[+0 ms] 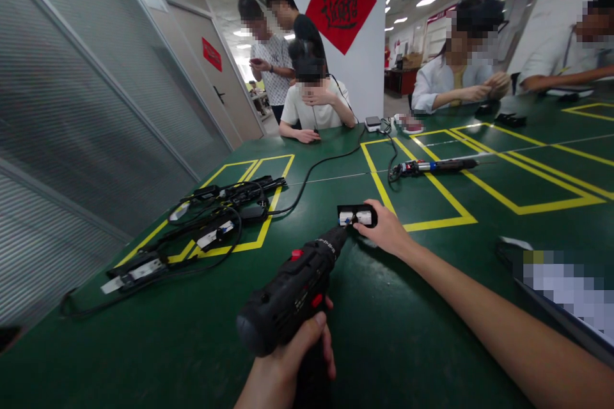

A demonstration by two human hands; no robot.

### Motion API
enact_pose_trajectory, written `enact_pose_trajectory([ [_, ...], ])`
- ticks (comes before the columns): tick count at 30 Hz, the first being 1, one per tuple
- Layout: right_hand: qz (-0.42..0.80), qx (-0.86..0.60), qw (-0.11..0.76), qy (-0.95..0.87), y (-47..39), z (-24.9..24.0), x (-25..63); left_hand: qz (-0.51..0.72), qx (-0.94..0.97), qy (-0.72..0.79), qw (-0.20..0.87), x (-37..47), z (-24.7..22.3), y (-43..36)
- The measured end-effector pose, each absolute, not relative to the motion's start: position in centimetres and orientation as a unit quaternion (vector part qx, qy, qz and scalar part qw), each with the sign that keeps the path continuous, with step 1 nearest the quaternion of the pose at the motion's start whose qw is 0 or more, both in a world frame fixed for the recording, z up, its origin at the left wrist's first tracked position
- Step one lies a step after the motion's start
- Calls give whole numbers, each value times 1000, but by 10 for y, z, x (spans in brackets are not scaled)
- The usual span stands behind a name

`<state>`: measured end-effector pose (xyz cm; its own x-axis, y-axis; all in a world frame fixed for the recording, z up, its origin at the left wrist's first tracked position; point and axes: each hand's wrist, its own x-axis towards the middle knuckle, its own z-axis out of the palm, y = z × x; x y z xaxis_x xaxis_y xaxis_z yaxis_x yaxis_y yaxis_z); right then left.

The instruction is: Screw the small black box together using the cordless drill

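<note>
A black cordless drill [292,294] with red buttons points forward and slightly right in my left hand [292,351], whose fingers are wrapped around its handle. Its chuck end reaches a small black case [374,216] with white and blue parts inside. My right hand [386,227] pinches the right end of that case on the green table. The bit tip meets the case near its middle; whether it sits in a screw, I cannot tell.
Black cables and strap-like devices [215,223] lie at left within yellow tape lines. A pen-like tool [436,166] lies farther right. A tablet-like object [566,294], partly pixelated, is at the right edge. Several people sit or stand beyond the green table [407,358].
</note>
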<state>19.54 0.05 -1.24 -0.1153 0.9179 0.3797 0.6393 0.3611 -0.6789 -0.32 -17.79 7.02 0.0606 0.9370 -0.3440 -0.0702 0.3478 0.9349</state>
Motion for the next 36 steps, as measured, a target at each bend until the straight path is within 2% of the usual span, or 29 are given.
enact_pose_trajectory([
  [6, 185, -531, 391, -729, 2, -14, 199, 397, 369, 543, 641, -5, 61, -175],
  [26, 212, -531, 371, -732, 0, -12, 199, 439, 430, 514, 598, -8, 52, -185],
  [36, 203, -532, 380, -729, 1, -14, 199, 437, 400, 538, 599, -5, 54, -183],
])
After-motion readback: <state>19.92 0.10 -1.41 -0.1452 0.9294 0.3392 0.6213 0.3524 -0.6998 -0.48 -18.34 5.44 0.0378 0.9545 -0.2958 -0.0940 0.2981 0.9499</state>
